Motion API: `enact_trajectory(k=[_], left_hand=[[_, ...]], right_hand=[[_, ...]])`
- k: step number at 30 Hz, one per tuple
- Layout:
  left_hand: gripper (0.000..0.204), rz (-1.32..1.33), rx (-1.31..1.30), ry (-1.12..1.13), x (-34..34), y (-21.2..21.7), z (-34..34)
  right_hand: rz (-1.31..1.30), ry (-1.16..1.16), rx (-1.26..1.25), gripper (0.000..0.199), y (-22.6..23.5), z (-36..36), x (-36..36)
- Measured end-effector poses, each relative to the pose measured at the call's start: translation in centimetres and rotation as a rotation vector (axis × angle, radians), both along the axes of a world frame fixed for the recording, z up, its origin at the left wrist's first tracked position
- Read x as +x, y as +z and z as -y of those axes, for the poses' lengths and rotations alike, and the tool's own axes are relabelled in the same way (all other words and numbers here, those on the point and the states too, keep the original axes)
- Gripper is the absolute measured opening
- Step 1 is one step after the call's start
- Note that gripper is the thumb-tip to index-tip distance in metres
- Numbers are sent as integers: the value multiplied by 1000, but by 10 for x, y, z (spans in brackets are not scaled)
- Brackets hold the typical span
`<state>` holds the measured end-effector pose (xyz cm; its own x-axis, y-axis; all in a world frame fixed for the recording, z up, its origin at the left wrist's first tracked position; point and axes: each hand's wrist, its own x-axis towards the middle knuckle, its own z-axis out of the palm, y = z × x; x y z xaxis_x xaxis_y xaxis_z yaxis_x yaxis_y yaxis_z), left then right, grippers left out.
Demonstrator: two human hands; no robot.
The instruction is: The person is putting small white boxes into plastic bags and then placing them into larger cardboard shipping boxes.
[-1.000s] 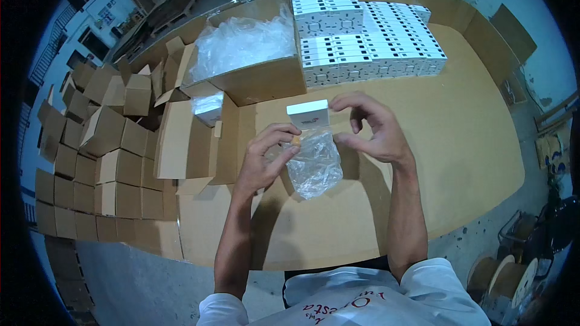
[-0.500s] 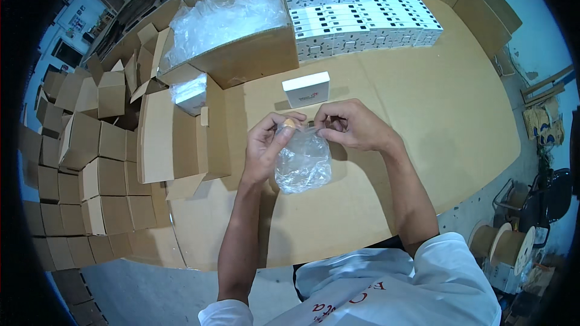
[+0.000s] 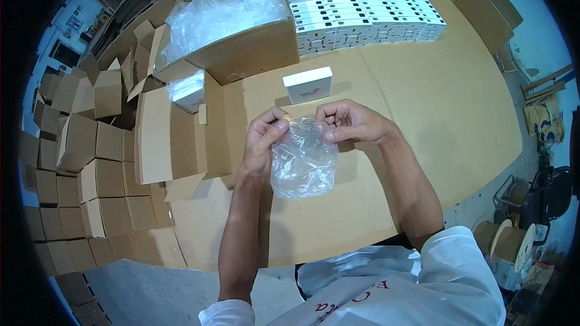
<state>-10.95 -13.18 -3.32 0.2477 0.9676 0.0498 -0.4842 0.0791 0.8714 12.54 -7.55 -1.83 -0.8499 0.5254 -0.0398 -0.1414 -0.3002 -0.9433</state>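
Between my two hands hangs a clear plastic bag (image 3: 304,166), crinkled, its upper edge pinched at both corners. My left hand (image 3: 264,139) grips the left corner between thumb and fingers, and something orange shows at the fingertip. At the opposite corner my right hand (image 3: 352,124) pinches the film with thumb and forefinger, the other fingers curled. Just beyond the hands a small white box (image 3: 308,85) stands upright on the cardboard-covered table (image 3: 447,121). To the left, an open brown carton (image 3: 215,127) holds a white box in clear wrap (image 3: 188,92).
A large carton (image 3: 254,54) heaped with clear plastic bags (image 3: 226,15) stands at the far left. Stacked white boxes (image 3: 368,15) line the back of the table. Many brown cartons (image 3: 112,178) are piled along the left edge. Cable reels (image 3: 504,244) sit on the floor at right.
My hands have drawn slightly apart at the top of the bag. Its upper edge is spread wider and flatter than before.
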Motion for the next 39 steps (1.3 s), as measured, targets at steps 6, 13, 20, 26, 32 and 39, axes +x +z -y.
enact_trajectory(k=[6,13,20,26,32,39], left_hand=[[16,-169,48,-50,-14,-10,-1],[72,-284,269,95,-2,10,2],[77,-522,66,-19,-5,20,14],[65,-660,32,2,-6,19,15],[58,-651,-26,47,-9,25,17],[53,-645,-75,38,-12,32,20]], right_hand=[[205,-116,188,16,-2,1,0],[73,-282,303,13,11,8,2],[157,-321,731,11,25,10,5],[-78,-599,672,16,24,7,0],[158,-1016,913,29,15,-7,-4],[254,-885,841,33,15,-5,-13]])
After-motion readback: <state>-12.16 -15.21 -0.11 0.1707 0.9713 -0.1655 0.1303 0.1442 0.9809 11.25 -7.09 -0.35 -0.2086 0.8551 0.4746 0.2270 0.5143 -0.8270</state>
